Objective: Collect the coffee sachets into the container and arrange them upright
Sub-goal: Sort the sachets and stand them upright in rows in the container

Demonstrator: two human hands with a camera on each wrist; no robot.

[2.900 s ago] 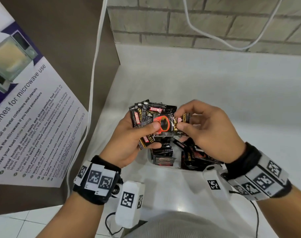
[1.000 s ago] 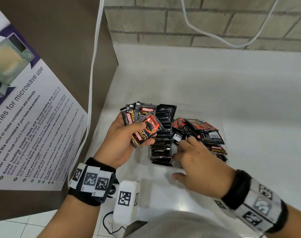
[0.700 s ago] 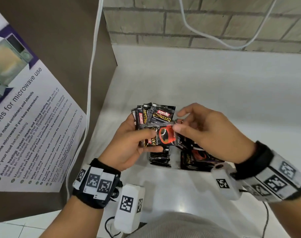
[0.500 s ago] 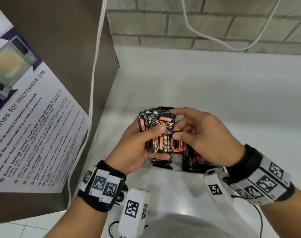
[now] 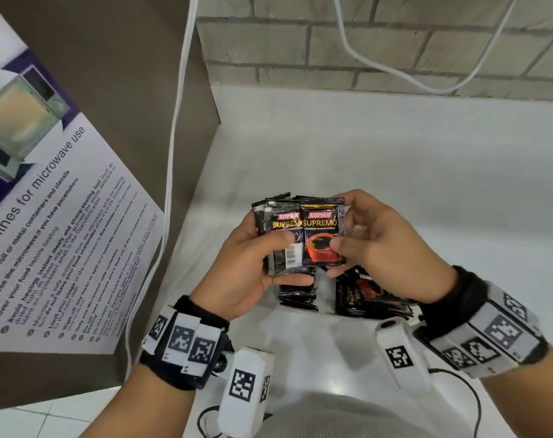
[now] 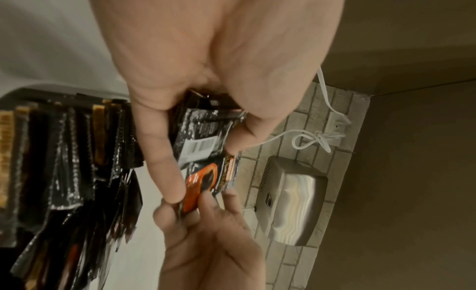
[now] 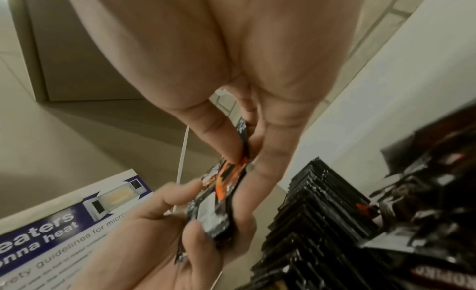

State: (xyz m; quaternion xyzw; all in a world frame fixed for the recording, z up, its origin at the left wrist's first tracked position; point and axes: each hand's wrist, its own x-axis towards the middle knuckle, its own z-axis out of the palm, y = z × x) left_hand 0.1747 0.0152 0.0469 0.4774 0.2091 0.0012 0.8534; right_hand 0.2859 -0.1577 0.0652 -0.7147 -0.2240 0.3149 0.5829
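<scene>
Both hands [image 5: 253, 267] hold sachets [image 5: 322, 238] above white counter [image 5: 395, 172].

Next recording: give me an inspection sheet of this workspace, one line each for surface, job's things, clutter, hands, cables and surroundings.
Surface: white counter, bare towards the back wall.
Job's things: a bundle of sachets held up above the container; one front sachet faces the camera; a row of sachets stands on edge in the container, beside a loose pile.
Clutter: nothing seen.
Hands: left hand grips the bundle; right hand pinches the front sachet against it.
Cables: a white cable hangs down the corner; another loops across the brick wall.
Surroundings: microwave poster on the left, brick wall behind, metal wall unit.
</scene>
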